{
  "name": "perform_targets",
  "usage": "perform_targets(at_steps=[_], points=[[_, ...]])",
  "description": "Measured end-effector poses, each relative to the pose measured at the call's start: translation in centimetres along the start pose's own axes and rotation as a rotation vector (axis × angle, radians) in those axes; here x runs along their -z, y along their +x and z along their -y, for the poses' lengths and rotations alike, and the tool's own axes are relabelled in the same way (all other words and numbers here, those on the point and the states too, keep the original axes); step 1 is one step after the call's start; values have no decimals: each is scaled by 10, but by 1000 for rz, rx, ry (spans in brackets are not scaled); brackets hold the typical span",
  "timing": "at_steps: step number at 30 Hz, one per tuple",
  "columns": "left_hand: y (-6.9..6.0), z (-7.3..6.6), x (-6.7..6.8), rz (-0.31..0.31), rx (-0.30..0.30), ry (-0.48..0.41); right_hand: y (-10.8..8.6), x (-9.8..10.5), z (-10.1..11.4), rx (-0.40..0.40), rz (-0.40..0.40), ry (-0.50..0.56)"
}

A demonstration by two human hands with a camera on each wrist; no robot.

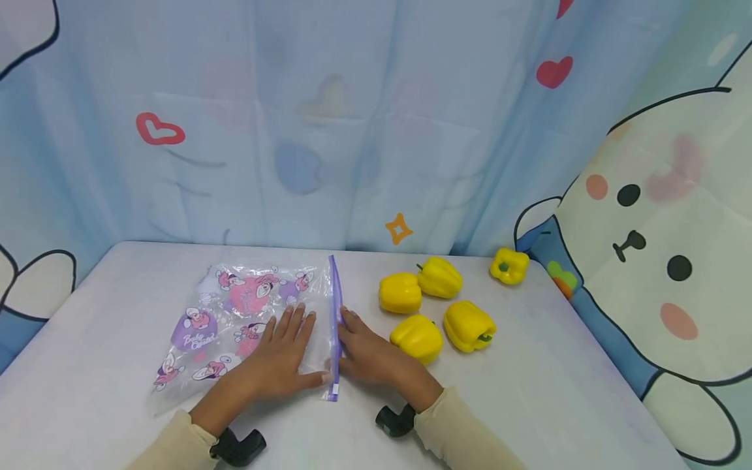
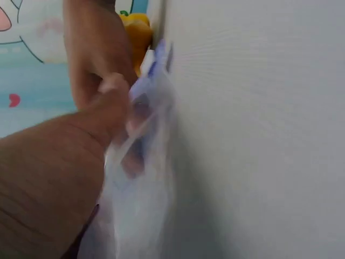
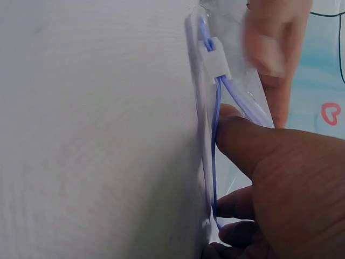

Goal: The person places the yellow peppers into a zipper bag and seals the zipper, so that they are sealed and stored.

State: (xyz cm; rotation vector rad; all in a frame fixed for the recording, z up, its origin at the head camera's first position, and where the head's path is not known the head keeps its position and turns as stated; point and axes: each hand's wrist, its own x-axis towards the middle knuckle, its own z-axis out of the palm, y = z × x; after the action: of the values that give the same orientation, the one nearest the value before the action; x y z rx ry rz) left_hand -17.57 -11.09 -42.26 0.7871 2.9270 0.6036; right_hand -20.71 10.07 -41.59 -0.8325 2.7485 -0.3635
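A clear zip bag (image 1: 196, 365) with pink and purple cartoon prints lies on the table, its purple zip edge (image 1: 336, 294) facing right. My left hand (image 1: 282, 359) rests on top of the bag with fingers extended, thumb close to the zip. At the bag's mouth is my right hand (image 1: 370, 352), its fingertips touching the zip edge. In the right wrist view, the two zip strips part beside my right thumb (image 3: 242, 135), below the white slider (image 3: 215, 60). Some fingertips show through the plastic in the left wrist view.
Several yellow bell peppers (image 1: 469, 326) are grouped right of the bag, close to my right forearm. Another yellow bell pepper (image 1: 510, 266) sits apart near the far right table edge. A patterned blue curtain (image 1: 329, 130) hangs behind the white table (image 1: 564, 405).
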Motion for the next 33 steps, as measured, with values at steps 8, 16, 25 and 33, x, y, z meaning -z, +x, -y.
perform_targets(at_steps=[8, 16, 25, 33], points=[[-4, 2, -5, -10, 2, -24, -1, 1, 2, -23, 19, 0], [-8, -1, -2, -51, 3, -17, -1, 2, 2, -44, 29, 16], [-10, -7, 1, -102, -18, 54, -1, 1, 4, -50, 28, 31], [-8, -13, -1, -114, -18, 90, -1, 0, 3, -52, 26, 28]])
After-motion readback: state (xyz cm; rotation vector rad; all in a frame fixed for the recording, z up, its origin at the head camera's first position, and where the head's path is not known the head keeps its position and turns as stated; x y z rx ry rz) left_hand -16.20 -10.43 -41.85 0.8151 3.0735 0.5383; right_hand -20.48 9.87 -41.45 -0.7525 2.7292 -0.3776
